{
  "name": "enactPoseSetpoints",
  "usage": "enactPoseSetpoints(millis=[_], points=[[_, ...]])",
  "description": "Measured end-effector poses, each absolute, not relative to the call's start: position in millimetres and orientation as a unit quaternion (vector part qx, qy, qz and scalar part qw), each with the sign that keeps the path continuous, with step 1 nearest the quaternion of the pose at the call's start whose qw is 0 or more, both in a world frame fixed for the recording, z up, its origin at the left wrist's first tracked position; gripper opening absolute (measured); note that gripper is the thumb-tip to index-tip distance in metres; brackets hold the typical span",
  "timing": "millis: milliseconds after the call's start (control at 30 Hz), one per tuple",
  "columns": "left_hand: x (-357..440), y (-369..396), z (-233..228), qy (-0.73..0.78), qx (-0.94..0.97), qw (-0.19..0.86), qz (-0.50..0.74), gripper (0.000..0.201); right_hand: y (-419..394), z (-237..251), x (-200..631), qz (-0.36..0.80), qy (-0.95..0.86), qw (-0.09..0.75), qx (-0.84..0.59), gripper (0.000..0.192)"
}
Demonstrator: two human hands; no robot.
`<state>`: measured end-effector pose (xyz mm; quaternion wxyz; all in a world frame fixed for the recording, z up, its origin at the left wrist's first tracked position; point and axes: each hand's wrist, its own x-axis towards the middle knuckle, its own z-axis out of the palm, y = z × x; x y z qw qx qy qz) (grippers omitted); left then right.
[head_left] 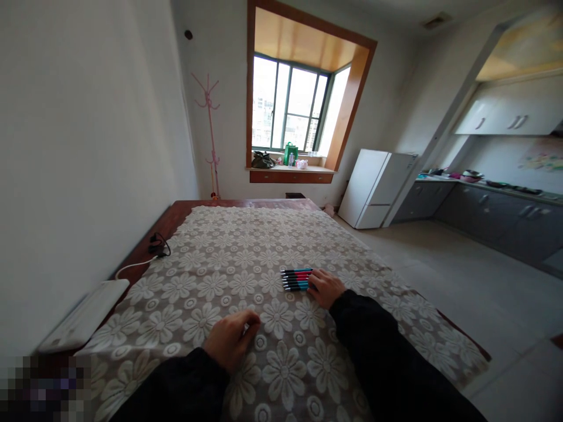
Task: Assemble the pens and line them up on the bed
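Note:
Several slim pens (295,280) lie side by side in a row on the flowered tablecloth (246,284). Their barrels are black with blue and red parts, and their silvery tips point left. My right hand (324,287) is closed over the right ends of the pens, its fingers bent down on them and hiding those ends. My left hand (233,340) rests on the cloth nearer to me, left of the pens and apart from them. Its fingers are curled in toward the thumb, and nothing shows in them.
Along the table's left edge lie a white power strip (85,313) with a cable and a black plug (158,243). A wall borders the left side. Beyond the table stand a pink coat rack (211,129), a window ledge (290,169) with bags, and a white fridge (369,187).

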<state>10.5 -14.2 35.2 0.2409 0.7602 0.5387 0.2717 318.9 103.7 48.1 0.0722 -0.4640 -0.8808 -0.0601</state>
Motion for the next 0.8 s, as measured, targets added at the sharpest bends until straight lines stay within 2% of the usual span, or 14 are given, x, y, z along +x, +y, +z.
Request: enactPoseSetpoints(millis=[67,133,267,333,533,567,667,700,800], points=[[10.9,-14.5,35.5,0.541,0.759,0.241,0.271,0.017,105.1,49.9,318.2,-0.056,-0.880,0.071,-0.466,0.002],[11.4,-14.7,36.2,0.543,0.759,0.240,0.267,0.018,105.0,50.9,316.1,-0.054,-0.879,0.071,-0.468,0.014],[12.2,-14.7,38.2,0.547,0.764,0.233,0.252,0.018,101.6,47.8,301.8,-0.028,-0.884,0.092,-0.457,0.065],[12.5,-14.3,38.8,0.548,0.765,0.229,0.249,0.018,101.2,43.5,290.1,-0.007,-0.887,0.091,-0.452,0.083],[13.6,-12.5,35.4,0.544,0.761,0.231,0.267,0.018,123.4,32.3,280.3,0.060,-0.858,0.064,-0.506,0.107],[13.4,-12.2,34.6,0.545,0.758,0.231,0.275,0.018,129.4,31.5,286.5,0.073,-0.845,0.076,-0.524,0.106],[11.5,-11.4,32.4,0.542,0.755,0.212,0.302,0.020,143.2,30.2,315.6,0.101,-0.803,0.104,-0.578,0.082],[10.6,-11.2,31.2,0.539,0.759,0.197,0.308,0.021,145.0,29.6,327.0,0.097,-0.796,0.092,-0.591,0.083],[9.0,-10.2,25.5,0.531,0.783,0.136,0.295,0.033,140.6,24.6,357.5,0.110,-0.773,-0.013,-0.625,0.116]])
